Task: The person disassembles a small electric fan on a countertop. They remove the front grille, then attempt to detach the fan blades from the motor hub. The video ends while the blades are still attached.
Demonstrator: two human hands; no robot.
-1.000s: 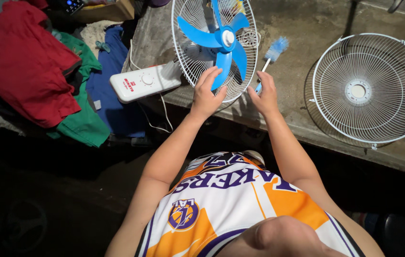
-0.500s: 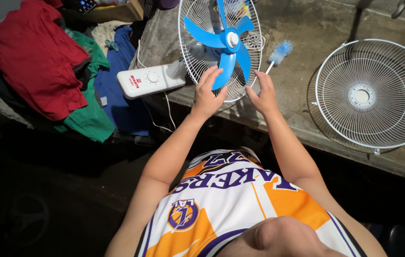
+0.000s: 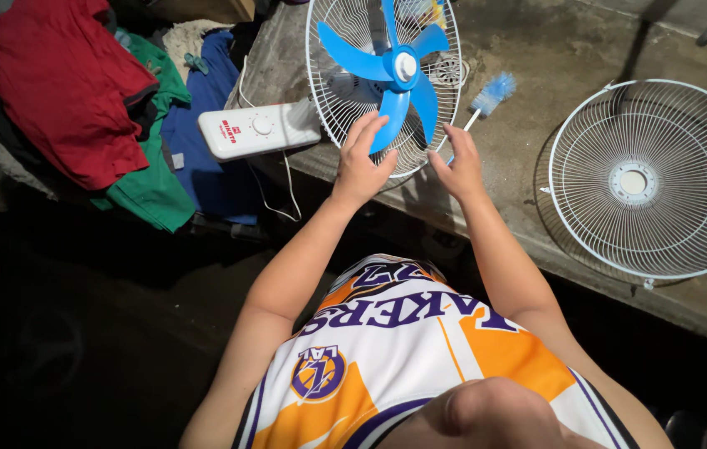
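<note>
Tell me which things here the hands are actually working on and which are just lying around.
In hand:
left hand on the rear fan grille
right hand at the grille's lower rim
blue fan blade
white fan base

Lying about:
detached front grille
blue brush
red cloth, green cloth
concrete ledge

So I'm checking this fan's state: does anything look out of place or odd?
Yes: the white wire front grille lies detached on the grey concrete slab, leaving the blue plastic fan blades exposed beside both hands.

Perhaps home: clothes heap (image 3: 79, 100), concrete slab (image 3: 553, 50).
</note>
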